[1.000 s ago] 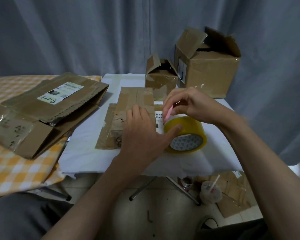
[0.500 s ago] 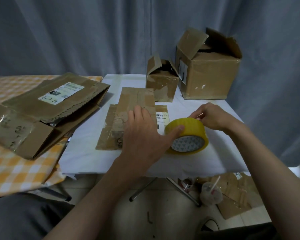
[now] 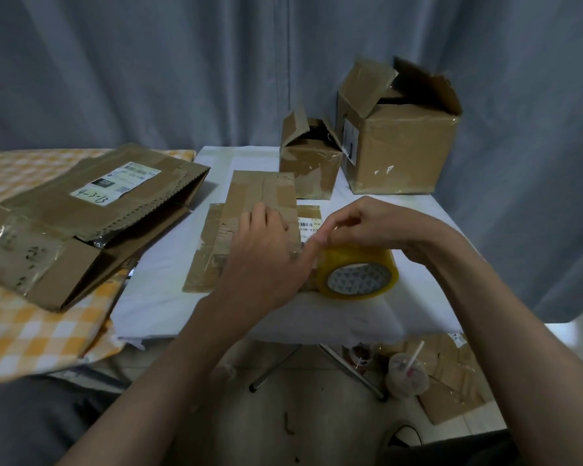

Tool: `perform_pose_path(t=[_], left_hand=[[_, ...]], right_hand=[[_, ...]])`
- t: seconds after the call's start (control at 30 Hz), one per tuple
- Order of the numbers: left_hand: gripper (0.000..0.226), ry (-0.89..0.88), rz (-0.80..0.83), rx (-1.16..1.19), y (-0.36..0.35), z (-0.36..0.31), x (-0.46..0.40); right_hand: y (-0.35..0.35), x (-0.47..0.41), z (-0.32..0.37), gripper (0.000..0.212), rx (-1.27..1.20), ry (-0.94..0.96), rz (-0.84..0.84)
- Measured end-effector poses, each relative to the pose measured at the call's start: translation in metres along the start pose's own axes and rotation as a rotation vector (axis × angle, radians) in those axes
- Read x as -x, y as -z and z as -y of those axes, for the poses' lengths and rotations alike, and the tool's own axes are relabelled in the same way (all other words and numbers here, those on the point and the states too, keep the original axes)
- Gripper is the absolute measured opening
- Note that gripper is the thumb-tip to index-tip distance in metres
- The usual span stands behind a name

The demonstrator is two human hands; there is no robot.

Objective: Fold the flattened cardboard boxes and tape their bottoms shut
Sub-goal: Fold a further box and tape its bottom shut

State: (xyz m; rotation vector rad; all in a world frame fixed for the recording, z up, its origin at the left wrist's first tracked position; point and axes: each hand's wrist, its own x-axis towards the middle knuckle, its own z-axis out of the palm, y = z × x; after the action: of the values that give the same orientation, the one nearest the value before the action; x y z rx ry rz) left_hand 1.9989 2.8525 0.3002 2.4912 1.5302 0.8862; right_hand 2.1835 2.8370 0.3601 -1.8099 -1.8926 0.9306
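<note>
Two sets of fingers meet at the yellow tape roll (image 3: 357, 272): the right hand (image 3: 367, 227) pinches at its top edge, fingers curled together, while the left hand (image 3: 266, 253) lies flat, fingers straight, on the flattened box (image 3: 246, 210), thumb touching the roll. Both rest on the white table (image 3: 162, 290), near its front edge; two folded boxes (image 3: 398, 156) stand behind.

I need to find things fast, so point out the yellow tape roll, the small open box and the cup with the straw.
yellow tape roll (image 3: 357, 270), head view, front rim.
small open box (image 3: 308, 171), head view, front wall.
cup with the straw (image 3: 408, 376), head view, lid.
</note>
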Motion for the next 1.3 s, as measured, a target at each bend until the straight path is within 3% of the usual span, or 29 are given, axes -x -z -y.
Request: perform_pose_path(t=[0.1, 0.53, 0.67, 0.8, 0.97, 1.03, 1.17, 1.3], left_hand=[[0.040, 0.023, -0.008, 0.018, -0.003, 0.004, 0.001], [0.047, 0.052, -0.045, -0.144, -0.010, -0.004, 0.005], [0.033, -0.018, -0.126, -0.200, -0.016, -0.004, 0.007], [0.033, -0.054, -0.123, -0.213, -0.016, -0.003, 0.005], [0.061, -0.031, -0.063, 0.030, 0.005, -0.003, -0.011], [0.062, -0.083, -0.071, 0.114, 0.012, -0.008, -0.016], [0.039, -0.146, -0.010, 0.344, 0.011, -0.019, -0.018], [0.002, -0.109, -0.049, 0.488, 0.010, -0.023, -0.018]], right_hand=[[-0.003, -0.003, 0.006, 0.012, 0.023, 0.018, -0.017], [-0.007, -0.003, 0.010, 0.012, 0.027, -0.028, -0.028], [0.002, 0.007, -0.002, 0.014, 0.045, -0.087, -0.173], [0.008, 0.023, -0.024, 0.018, -0.239, -0.092, -0.419], [0.001, 0.034, -0.025, 0.016, -0.502, 0.000, -0.425], [-0.001, 0.037, -0.021, 0.016, -0.554, 0.041, -0.411], [-0.009, 0.039, -0.018, 0.012, -0.493, 0.091, -0.395], [-0.016, 0.038, -0.019, 0.010, -0.473, 0.150, -0.405]])
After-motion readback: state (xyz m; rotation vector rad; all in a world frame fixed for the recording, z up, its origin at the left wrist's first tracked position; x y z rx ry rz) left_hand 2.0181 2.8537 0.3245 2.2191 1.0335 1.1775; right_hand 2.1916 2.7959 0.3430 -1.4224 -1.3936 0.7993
